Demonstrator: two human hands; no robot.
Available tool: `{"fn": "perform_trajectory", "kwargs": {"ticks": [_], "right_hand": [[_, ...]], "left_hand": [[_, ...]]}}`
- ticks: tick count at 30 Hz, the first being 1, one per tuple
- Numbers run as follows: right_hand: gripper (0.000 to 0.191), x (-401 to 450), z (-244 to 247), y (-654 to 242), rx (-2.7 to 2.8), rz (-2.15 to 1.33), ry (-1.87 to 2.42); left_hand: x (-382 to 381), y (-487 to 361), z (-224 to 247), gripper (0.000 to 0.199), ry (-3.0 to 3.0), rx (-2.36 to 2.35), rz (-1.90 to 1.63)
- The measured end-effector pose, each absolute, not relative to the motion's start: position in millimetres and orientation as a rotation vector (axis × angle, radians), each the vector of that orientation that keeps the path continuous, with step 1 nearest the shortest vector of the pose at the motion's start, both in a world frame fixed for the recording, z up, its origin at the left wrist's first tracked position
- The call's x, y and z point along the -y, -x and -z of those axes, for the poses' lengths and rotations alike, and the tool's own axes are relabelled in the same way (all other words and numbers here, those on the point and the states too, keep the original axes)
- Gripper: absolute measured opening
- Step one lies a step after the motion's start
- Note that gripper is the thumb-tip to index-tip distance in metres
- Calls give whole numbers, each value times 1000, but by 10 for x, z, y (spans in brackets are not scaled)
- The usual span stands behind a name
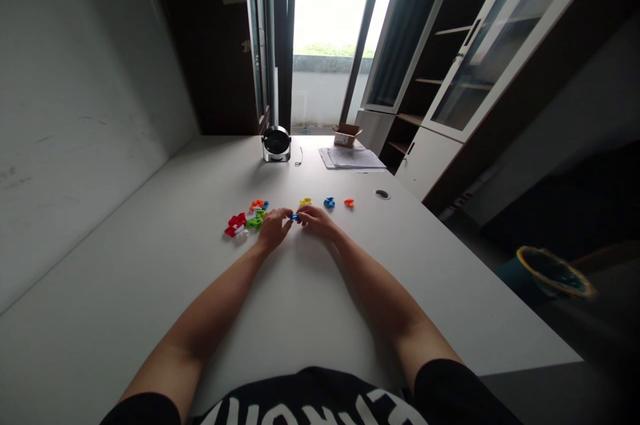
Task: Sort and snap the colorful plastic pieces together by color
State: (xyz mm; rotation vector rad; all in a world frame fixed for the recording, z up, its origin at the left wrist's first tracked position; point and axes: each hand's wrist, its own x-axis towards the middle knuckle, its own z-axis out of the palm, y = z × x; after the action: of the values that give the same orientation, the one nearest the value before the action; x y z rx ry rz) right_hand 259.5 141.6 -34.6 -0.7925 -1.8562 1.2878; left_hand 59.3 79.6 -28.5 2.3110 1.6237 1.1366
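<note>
Between the fingertips of my left hand (274, 226) and my right hand (317, 220) is a small blue plastic piece (295, 217), pinched from both sides just above the table. Its exact shape is partly hidden by the fingers. Left of my left hand lies a loose group of red pieces (236, 223), white pieces (241, 234), green pieces (255, 221) and orange pieces (259, 205). Beyond my right hand, a yellow piece (305, 201), another blue piece (329, 203) and an orange piece (349, 203) sit spaced out in a row.
The white table (280, 345) meets a wall on the left. Toward its far end stand a round black device on a stand (277, 143), a small open cardboard box (346, 134) and papers (353, 158). A cable hole (383, 195) is at right; a bin (550, 271) stands beyond the edge.
</note>
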Motion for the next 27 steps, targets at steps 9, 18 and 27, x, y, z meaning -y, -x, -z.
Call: {"fn": "perform_trajectory", "kwargs": {"ticks": [9,18,27], "right_hand": [[47,-1414,358,-2610,1870,-1281,809],[48,-1462,422,-2614,1830,-1307,729],[46,-1444,414,-2586,1850,-1244,806]], "left_hand": [[-809,-606,301,20,-2280,-1638,-1146],[-837,-586,335,24,-2290,-1630,-1117],[-824,-588,319,18,-2284,-1618,-1136]]}}
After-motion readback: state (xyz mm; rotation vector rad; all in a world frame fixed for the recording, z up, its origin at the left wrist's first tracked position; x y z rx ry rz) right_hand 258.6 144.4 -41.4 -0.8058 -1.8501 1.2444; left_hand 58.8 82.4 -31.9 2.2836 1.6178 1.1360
